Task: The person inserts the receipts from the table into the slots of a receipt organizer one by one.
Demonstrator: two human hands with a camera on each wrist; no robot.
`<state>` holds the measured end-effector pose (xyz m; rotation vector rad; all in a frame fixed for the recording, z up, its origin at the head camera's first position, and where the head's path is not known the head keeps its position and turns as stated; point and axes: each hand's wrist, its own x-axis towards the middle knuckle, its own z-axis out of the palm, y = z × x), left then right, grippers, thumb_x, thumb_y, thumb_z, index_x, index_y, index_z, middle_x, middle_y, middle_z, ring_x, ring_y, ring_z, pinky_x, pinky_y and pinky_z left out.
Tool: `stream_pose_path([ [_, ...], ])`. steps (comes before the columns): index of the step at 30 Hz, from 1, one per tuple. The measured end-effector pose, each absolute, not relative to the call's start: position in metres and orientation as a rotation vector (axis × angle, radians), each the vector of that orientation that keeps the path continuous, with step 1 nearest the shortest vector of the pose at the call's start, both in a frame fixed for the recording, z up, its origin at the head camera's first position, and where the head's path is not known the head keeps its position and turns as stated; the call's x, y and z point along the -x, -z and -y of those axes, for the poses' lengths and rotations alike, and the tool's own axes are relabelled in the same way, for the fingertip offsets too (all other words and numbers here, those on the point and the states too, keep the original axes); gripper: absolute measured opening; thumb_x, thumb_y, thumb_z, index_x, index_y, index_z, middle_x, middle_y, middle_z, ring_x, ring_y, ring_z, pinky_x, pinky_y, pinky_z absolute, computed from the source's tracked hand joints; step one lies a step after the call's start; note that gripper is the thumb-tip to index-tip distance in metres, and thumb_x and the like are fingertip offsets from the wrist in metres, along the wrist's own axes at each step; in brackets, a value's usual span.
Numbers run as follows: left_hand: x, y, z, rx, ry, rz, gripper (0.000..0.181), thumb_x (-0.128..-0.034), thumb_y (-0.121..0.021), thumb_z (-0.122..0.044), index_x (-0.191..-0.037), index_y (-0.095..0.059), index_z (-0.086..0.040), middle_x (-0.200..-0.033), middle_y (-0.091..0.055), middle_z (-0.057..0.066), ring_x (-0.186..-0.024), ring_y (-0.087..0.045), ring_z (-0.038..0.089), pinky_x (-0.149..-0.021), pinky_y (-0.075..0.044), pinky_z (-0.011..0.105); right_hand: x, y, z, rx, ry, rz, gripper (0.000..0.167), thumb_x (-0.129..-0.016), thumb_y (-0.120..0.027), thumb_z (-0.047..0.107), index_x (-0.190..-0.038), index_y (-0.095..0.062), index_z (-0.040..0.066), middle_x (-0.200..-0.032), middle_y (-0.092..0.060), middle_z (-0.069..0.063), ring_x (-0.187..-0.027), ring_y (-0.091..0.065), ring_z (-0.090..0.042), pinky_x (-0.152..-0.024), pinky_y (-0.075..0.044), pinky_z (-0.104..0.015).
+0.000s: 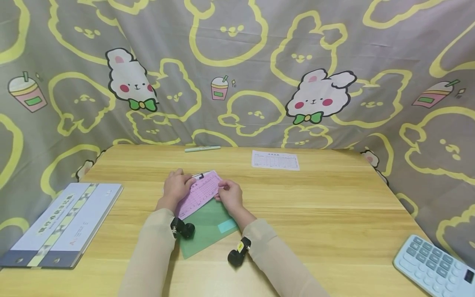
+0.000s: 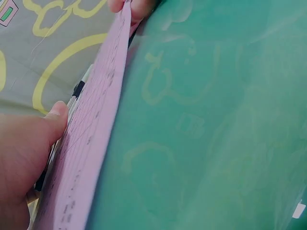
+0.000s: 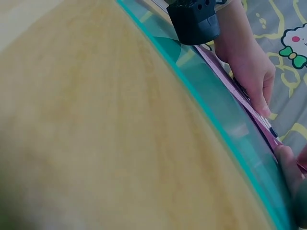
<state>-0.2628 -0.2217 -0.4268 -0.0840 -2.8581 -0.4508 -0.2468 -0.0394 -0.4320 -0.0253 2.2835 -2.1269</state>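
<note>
A pink printed form [image 1: 200, 194] lies slanted over the upper part of a glossy green plastic folder [image 1: 202, 233], which has a light-blue label [image 1: 227, 225]. At the folder's top edge shows a black-and-silver clip [image 1: 198, 176]. My left hand [image 1: 176, 188] grips the top left of the folder by the clip, its thumb [image 2: 58, 111] lying over the edge. Its other fingers are mostly hidden. My right hand [image 1: 231, 197] pinches the form's right edge between thumb and fingers. In the left wrist view, the form stands slightly off the green surface.
A thick blue-and-white account book [image 1: 94, 222] lies at the left. To the right is a light-blue calculator [image 1: 426, 264]. A pale green pen [image 1: 202, 149] and a white printed slip [image 1: 275, 160] lie near the back, before a patterned curtain [image 1: 252, 82].
</note>
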Motion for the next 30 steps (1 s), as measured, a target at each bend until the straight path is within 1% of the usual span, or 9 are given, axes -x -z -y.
stream_pose_path([
  [2, 0.2630, 0.4262, 0.2206, 0.081, 0.448, 2.860, 0.035, -0.0851, -0.053, -0.031, -0.108, -0.061, -0.007, -0.076, -0.039, 0.005, -0.072, -0.035, 0.024, -0.061, -0.031, 0.036, 0.2469, 0.4314, 0.0397, 0.010, 2.130, -2.290, 0.009, -0.079, -0.054, -0.003, -0.087, -0.056, -0.006, -0.067, -0.053, -0.010, -0.048, -0.055, -0.012, -0.047, -0.047, -0.023],
  [3, 0.2631, 0.4259, 0.2201, 0.080, 0.447, 2.859, 0.035, -0.0850, -0.053, -0.031, -0.107, -0.061, -0.006, -0.076, -0.039, 0.005, -0.072, -0.035, 0.024, -0.061, -0.031, 0.035, 0.2472, 0.4313, 0.0399, 0.006, 2.127, -2.301, 0.011, -0.080, -0.055, -0.002, -0.090, -0.055, -0.006, -0.067, -0.052, -0.010, -0.047, -0.055, -0.011, -0.046, -0.047, -0.023],
  [7, 0.2636, 0.4255, 0.2192, 0.079, 0.439, 2.858, 0.035, -0.0850, -0.053, -0.031, -0.107, -0.062, -0.006, -0.076, -0.039, 0.005, -0.072, -0.035, 0.024, -0.061, -0.030, 0.035, 0.2487, 0.4311, 0.0411, -0.024, 2.094, -2.355, 0.035, -0.080, -0.057, 0.000, -0.112, -0.044, -0.004, -0.068, -0.049, -0.009, -0.043, -0.053, -0.012, -0.040, -0.044, -0.021],
  [9, 0.2635, 0.4254, 0.2189, 0.076, 0.440, 2.860, 0.035, -0.0850, -0.053, -0.032, -0.107, -0.061, -0.006, -0.076, -0.039, 0.005, -0.072, -0.035, 0.024, -0.062, -0.031, 0.035, 0.2492, 0.4305, 0.0416, -0.039, 2.067, -2.386, 0.040, -0.079, -0.056, 0.000, -0.116, -0.041, -0.004, -0.067, -0.050, -0.009, -0.042, -0.052, -0.011, -0.038, -0.043, -0.019],
  [12, 0.2630, 0.4256, 0.2188, 0.071, 0.451, 2.868, 0.035, -0.0852, -0.052, -0.031, -0.108, -0.061, -0.006, -0.076, -0.038, 0.005, -0.073, -0.034, 0.024, -0.062, -0.030, 0.036, 0.2499, 0.4299, 0.0416, -0.068, 2.055, -2.380, 0.027, -0.079, -0.053, -0.003, -0.105, -0.048, -0.008, -0.064, -0.051, -0.010, -0.041, -0.051, -0.011, -0.039, -0.043, -0.020],
  [14, 0.2628, 0.4257, 0.2187, 0.070, 0.455, 2.872, 0.035, -0.0853, -0.052, -0.031, -0.109, -0.060, -0.006, -0.076, -0.038, 0.005, -0.073, -0.034, 0.024, -0.062, -0.030, 0.036, 0.2500, 0.4297, 0.0410, -0.088, 2.054, -2.353, 0.015, -0.080, -0.050, -0.005, -0.095, -0.052, -0.008, -0.063, -0.051, -0.010, -0.042, -0.052, -0.011, -0.040, -0.044, -0.020],
  [16, 0.2627, 0.4259, 0.2189, 0.074, 0.455, 2.871, 0.036, -0.0855, -0.052, -0.031, -0.109, -0.060, -0.006, -0.077, -0.038, 0.005, -0.073, -0.035, 0.024, -0.062, -0.031, 0.036, 0.2504, 0.4291, 0.0399, -0.111, 2.065, -2.312, 0.012, -0.080, -0.048, -0.006, -0.090, -0.053, -0.007, -0.064, -0.053, -0.011, -0.043, -0.052, -0.012, -0.042, -0.045, -0.022],
  [23, 0.2619, 0.4230, 0.2193, 0.087, 0.436, 2.881, 0.037, -0.0865, -0.050, -0.032, -0.110, -0.059, -0.005, -0.078, -0.040, 0.006, -0.074, -0.036, 0.024, -0.065, -0.032, 0.037, 0.2528, 0.4257, 0.0363, -0.166, 2.149, -2.096, 0.023, -0.079, -0.042, -0.010, -0.099, -0.052, -0.014, -0.068, -0.056, -0.017, -0.044, -0.056, -0.014, -0.048, -0.048, -0.025],
  [30, 0.2607, 0.4207, 0.2191, 0.085, 0.419, 2.906, 0.037, -0.0874, -0.048, -0.032, -0.110, -0.060, -0.005, -0.079, -0.041, 0.007, -0.074, -0.036, 0.025, -0.066, -0.032, 0.037, 0.2540, 0.4230, 0.0337, -0.264, 2.200, -1.914, 0.027, -0.077, -0.041, -0.013, -0.103, -0.050, -0.016, -0.074, -0.058, -0.019, -0.047, -0.058, -0.016, -0.053, -0.048, -0.025],
])
